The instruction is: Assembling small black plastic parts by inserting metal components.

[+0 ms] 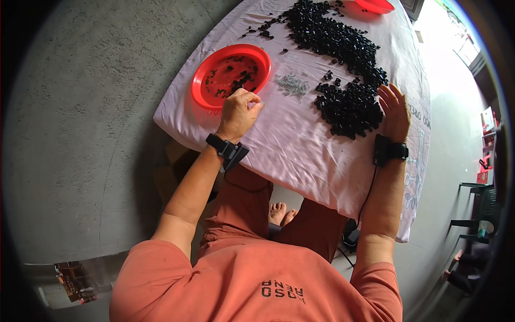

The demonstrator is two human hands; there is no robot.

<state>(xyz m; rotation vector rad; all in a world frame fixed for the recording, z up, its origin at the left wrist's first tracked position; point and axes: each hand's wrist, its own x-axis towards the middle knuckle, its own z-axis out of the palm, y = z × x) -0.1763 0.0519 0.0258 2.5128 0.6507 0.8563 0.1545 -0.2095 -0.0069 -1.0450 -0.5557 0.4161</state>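
My left hand [238,114] is at the near rim of a red round basin [197,91], its fingers curled into a pinch. Whatever sits between those fingertips is too small or hidden to make out. Small black pieces [244,75] lie scattered in the basin. To its right is a little heap of thin, clear or silvery slivers [292,85]. My right hand [396,112] rests along the right side of a heap of small shiny black parts [350,110], fingers stretched out and slightly bent. It holds nothing that I can see.
A pale pink cloth [289,155] covers the table. More black parts [338,40] spread toward its far end, where another red basin [375,5] stands. Each wrist wears a black strapped device; a cable runs from the right one. A dark green chair [487,206] stands at right.
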